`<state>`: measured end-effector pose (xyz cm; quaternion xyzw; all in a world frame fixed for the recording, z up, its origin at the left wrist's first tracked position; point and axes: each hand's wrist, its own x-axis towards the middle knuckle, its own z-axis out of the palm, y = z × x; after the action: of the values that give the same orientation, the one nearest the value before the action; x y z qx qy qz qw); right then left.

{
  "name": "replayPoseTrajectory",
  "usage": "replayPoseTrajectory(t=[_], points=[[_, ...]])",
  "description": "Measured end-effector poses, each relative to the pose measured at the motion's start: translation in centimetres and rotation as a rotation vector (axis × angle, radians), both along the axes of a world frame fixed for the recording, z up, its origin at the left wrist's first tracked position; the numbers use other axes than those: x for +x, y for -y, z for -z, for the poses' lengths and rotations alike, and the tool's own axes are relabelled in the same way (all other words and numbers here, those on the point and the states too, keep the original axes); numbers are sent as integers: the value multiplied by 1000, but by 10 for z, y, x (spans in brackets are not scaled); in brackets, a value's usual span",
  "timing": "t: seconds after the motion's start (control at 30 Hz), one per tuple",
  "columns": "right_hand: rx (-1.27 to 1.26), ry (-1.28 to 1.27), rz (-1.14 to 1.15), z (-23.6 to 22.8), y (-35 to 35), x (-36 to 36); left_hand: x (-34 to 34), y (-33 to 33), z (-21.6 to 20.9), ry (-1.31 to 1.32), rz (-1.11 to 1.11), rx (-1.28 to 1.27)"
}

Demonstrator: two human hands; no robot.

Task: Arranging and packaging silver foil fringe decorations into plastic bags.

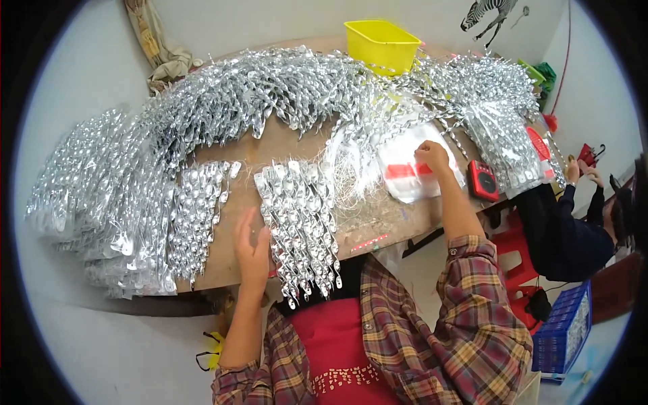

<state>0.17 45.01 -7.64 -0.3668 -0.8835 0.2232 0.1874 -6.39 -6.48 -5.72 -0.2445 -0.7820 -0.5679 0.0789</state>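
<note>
My left hand (253, 246) is open, thumb and fingers apart, at the left side of a row of silver twisted spiral strips (297, 223). This row hangs partly over the table's near edge. To the right, my right hand (433, 158) has its fingers curled and pinched on the top of a stack of clear plastic bags (405, 187) with a red band across them. The fingertips hide how much of a bag they grip. Left of my left hand lies another, shorter bunch of silver twisted strips (196, 219).
Big heaps of silver strips (250, 88) line the table's back; bagged ones (128, 209) pile at the left. White strings (354, 162), a yellow bin (381, 44) and a red-black radio-like box (483, 180) are also there. Another person (570, 229) sits right, near a blue crate (563, 331).
</note>
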Motion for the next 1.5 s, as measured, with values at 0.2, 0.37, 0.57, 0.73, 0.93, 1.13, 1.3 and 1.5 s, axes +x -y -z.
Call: replayPoseTrajectory(t=[0.2,0.37,0.57,0.73,0.93,1.13,1.3,1.5], points=[[126,-50,-206,-140,20,14,2,-2,-14,7,-31,-9],[300,80,-160,-197,51,49,10,-27,-44,-181,120,-28],[53,-134,-452,-264,151,85,53,-80,-135,-617,407,-17],[-80,-75,-640,-271,201,79,60,-127,-163,-1119,289,103],[-272,-213,-631,-269,210,89,33,-132,-153,-877,327,244],[22,-267,-534,-242,224,85,86,-80,-114,373,889,298],[-41,-100,-672,-219,256,86,96,-88,-105,1193,852,520],[-283,-80,-690,-211,256,83,60,-81,-92,1088,763,606]])
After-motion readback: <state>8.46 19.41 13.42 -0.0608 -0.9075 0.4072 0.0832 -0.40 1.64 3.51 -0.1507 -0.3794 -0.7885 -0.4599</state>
